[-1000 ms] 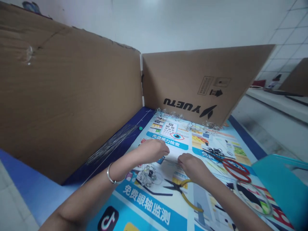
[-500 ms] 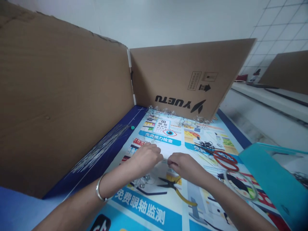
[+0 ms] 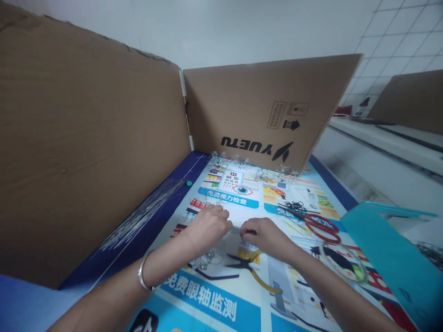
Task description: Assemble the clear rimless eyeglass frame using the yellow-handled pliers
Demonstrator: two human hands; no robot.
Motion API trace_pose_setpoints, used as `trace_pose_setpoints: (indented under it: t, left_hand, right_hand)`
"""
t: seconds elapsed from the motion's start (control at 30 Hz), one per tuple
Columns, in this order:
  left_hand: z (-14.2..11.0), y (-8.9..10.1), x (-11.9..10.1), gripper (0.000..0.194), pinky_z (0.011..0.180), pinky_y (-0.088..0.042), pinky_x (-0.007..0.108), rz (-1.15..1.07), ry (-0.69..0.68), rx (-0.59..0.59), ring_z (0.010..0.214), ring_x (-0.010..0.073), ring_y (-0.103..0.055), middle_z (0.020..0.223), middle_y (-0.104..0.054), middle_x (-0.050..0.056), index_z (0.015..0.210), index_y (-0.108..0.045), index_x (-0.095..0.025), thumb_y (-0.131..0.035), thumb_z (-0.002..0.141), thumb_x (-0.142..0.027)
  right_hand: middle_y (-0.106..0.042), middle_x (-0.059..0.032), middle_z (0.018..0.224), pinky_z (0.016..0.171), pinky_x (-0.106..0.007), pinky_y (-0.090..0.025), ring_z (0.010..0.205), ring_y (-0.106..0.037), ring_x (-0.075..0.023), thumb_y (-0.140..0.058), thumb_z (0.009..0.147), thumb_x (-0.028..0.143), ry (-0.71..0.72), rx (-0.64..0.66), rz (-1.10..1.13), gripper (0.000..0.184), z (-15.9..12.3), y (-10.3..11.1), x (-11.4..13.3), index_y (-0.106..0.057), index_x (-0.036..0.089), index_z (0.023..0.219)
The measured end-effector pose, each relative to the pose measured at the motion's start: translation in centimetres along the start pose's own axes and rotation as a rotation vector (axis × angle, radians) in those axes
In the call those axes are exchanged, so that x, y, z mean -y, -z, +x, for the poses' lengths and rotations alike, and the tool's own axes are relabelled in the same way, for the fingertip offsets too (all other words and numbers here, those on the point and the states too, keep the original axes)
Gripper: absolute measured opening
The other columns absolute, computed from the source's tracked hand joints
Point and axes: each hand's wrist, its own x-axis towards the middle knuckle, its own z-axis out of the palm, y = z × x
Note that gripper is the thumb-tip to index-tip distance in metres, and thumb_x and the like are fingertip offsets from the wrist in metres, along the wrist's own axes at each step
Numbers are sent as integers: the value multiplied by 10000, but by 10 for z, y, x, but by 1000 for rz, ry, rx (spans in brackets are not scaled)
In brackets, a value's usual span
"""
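Observation:
Over the printed sheet, my left hand is closed in a pinch, with a silver bangle on its wrist. My right hand faces it, its fingers also pinched together. A short stretch of thin wire spans the small gap between the fingertips; the rest is hidden in the hands. Below my left hand lies a cluster of clear beads on wire. Yellow-handled pliers rest spread apart below the gap. Orange-handled scissors lie to the right, near a tangle of black cord.
Cardboard panels stand to the left and at the back. Loose straight wires lie along the left side. A clear ring-shaped roll and a teal box sit at right. Several beaded wire pieces line the back panel.
Both hands stay nearly in place, still pinching the wire. The whole view has shifted slightly, so things appear a little further left.

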Motion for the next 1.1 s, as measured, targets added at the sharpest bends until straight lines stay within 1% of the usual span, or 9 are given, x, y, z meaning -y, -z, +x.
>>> trace_pose_setpoints:
  t: [0.13, 0.2, 0.27, 0.33, 0.43, 0.53, 0.67, 0.93, 1.1]
  left_hand:
    - [-1, -2, 0, 163, 586, -394, 273, -36, 73, 51, 698, 187, -535, 730, -588, 73, 737, -618, -144, -508, 764, -26]
    - [0, -4, 3, 185, 590, -399, 263, -138, 140, 40, 689, 178, -547, 745, -602, 72, 745, -626, -143, -489, 748, -18]
    - [1, -6, 7, 179, 626, -412, 260, -339, 205, 3, 705, 171, -564, 750, -622, 60, 733, -633, -147, -489, 751, -44]
    - [2, -8, 10, 137, 630, -418, 244, -607, 284, -29, 699, 158, -577, 721, -634, 33, 726, -635, -156, -516, 752, -92]
    - [4, -13, 11, 66, 537, -405, 207, -985, 438, -24, 571, 122, -563, 604, -594, -13, 723, -616, -158, -551, 735, -152]
    - [6, -20, 11, 45, 491, -400, 195, -1200, 511, -20, 503, 103, -537, 554, -554, -30, 702, -592, -151, -575, 717, -190]
    - [6, -26, 9, 91, 489, -410, 197, -1294, 510, -30, 500, 100, -536, 567, -563, -25, 686, -575, -146, -604, 704, -231]
    - [7, -21, 6, 74, 476, -385, 181, -1259, 499, -56, 499, 89, -525, 557, -528, -35, 669, -562, -141, -588, 709, -198]
    - [8, -21, 4, 75, 465, -393, 178, -1330, 517, -62, 482, 81, -516, 591, -537, -43, 776, -579, -149, -574, 706, -177]
  right_hand:
    - [-601, 31, 644, 574, -234, -357, 594, -511, -122, -514, 669, 160, -47, -17, 152, 116, 1, -3, -4, -615, 199, 627]
    - [-578, 33, 593, 544, -235, -369, 560, -511, -121, -529, 657, 177, -86, -17, 262, 75, 2, -6, -5, -597, 193, 630]
    - [-555, 36, 544, 525, -239, -402, 528, -524, -124, -548, 657, 213, -127, -8, 391, 36, 3, -8, -4, -571, 188, 644]
    - [-558, 34, 540, 538, -256, -448, 522, -547, -129, -574, 670, 275, -156, -16, 514, 90, 4, -9, -2, -547, 188, 673]
    - [-592, 17, 588, 593, -291, -493, 558, -577, -135, -619, 676, 367, -171, -58, 654, 204, 3, -10, 3, -536, 185, 714]
    - [-602, 9, 599, 617, -297, -500, 580, -584, -135, -660, 665, 403, -162, -84, 745, 260, 1, -12, 7, -540, 178, 716]
    - [-590, 16, 602, 623, -284, -494, 590, -572, -125, -681, 666, 399, -141, -137, 808, 265, -1, -17, 11, -545, 175, 702]
    - [-576, 27, 623, 621, -284, -486, 596, -563, -123, -682, 674, 370, -140, -198, 832, 232, 0, -21, 10, -555, 177, 694]
    - [-574, 29, 610, 600, -280, -477, 578, -555, -122, -674, 675, 346, -139, -196, 810, 207, 2, -21, 6, -555, 177, 695]
